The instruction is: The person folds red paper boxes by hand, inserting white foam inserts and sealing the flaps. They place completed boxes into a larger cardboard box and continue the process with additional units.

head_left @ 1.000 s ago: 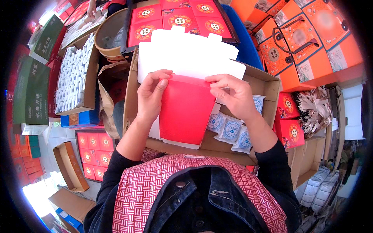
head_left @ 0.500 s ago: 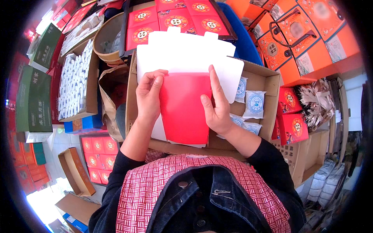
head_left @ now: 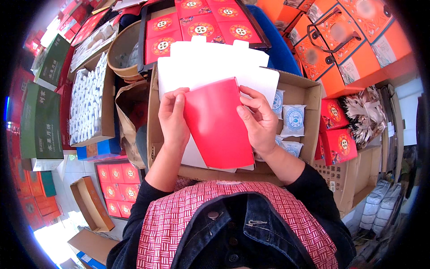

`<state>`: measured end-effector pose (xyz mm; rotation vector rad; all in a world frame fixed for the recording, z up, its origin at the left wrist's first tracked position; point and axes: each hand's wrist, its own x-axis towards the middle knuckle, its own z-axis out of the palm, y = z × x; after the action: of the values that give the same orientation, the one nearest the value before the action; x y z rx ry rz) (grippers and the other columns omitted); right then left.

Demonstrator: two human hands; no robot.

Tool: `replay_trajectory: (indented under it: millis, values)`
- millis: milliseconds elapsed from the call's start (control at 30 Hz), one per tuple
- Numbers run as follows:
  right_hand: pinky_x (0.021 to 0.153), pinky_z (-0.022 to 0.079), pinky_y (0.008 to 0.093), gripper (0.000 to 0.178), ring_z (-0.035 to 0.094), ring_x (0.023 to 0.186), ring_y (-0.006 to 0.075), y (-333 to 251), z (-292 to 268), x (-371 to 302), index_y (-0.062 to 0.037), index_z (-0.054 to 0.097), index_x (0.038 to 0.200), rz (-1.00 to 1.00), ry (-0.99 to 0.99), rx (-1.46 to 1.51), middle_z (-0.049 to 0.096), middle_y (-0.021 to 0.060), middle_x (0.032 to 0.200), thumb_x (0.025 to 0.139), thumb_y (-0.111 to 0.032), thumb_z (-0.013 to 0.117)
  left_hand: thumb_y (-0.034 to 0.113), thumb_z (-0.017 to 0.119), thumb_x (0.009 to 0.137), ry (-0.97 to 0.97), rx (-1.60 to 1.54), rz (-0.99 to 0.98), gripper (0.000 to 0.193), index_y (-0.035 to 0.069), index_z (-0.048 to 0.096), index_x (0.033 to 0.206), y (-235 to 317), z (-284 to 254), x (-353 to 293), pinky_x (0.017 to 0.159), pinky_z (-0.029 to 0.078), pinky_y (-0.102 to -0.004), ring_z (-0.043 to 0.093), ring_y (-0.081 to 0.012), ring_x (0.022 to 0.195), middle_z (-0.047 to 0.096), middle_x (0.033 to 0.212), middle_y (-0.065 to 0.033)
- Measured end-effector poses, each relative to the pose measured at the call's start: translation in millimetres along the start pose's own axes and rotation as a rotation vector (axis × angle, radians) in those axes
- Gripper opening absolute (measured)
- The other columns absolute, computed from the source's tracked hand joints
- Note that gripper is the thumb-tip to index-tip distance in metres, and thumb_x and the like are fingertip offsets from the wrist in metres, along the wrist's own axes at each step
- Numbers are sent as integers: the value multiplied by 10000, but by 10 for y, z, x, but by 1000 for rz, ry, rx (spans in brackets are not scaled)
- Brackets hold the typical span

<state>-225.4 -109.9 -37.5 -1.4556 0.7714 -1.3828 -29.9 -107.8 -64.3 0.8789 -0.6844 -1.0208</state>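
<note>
A flat red carton [head_left: 217, 125], glossy and plain on its upper face, is held up in front of me. My left hand [head_left: 174, 121] pinches its upper left corner between thumb and fingers. At the upper right edge, my right hand [head_left: 260, 121] grips it with thumb and bent fingers. White card blanks [head_left: 215, 62] with cut tabs lie under and beyond it, across an open cardboard box [head_left: 309, 103]. In that box, next to my right hand, are several sealed white packets [head_left: 293, 120] with round blue prints.
A dark tray of red patterned boxes [head_left: 201, 28] stands beyond, with a blue bin [head_left: 282, 49] behind it. To the left are a round tub [head_left: 123, 49], a brown paper bag [head_left: 127, 103] and a carton of white packets [head_left: 87, 98]. Orange gift boxes [head_left: 345, 45] stack at right.
The red carton has tilted, its upper right corner rising and its lower end swinging right. My right hand has gone from outstretched fingers along the edge to a bent-fingered grip.
</note>
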Motion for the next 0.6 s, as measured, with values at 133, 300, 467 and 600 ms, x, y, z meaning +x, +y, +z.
replay_trajectory:
  millis: [133, 300, 467, 600]
  values:
    - [871, 510, 277, 135, 585, 1046, 184, -16, -21, 31, -8, 588, 1007, 90, 6, 85, 504, 149, 1258, 874, 13, 599, 105, 519, 957, -13, -11, 3, 61, 48, 538, 947, 7, -13, -63, 915, 421, -281, 543, -138, 998, 603, 1120, -109]
    - [855, 508, 269, 109, 606, 1000, 167, -153, -94, 175, -2, 614, 967, 160, -142, 108, 535, 147, 1226, 863, 26, 596, 81, 567, 924, -239, 170, -55, 92, 62, 500, 863, 154, -144, -72, 869, 445, -271, 566, -136, 940, 597, 1119, -121]
    - [862, 507, 283, 103, 605, 1007, 173, -188, -73, 200, 5, 625, 931, 127, -284, 35, 572, 142, 1174, 830, 24, 610, 58, 645, 855, -669, 762, -2, 144, 1, 529, 919, 556, -129, 121, 818, 481, -314, 591, -183, 985, 593, 1156, -170]
    - [874, 502, 294, 87, 589, 1036, 177, -192, 98, 263, 2, 620, 934, -91, -466, -221, 573, 124, 1195, 848, 10, 610, 23, 567, 882, -681, 771, 152, 470, 26, 441, 1335, 723, 104, -34, 931, 427, -313, 564, -220, 1091, 589, 1166, -165]
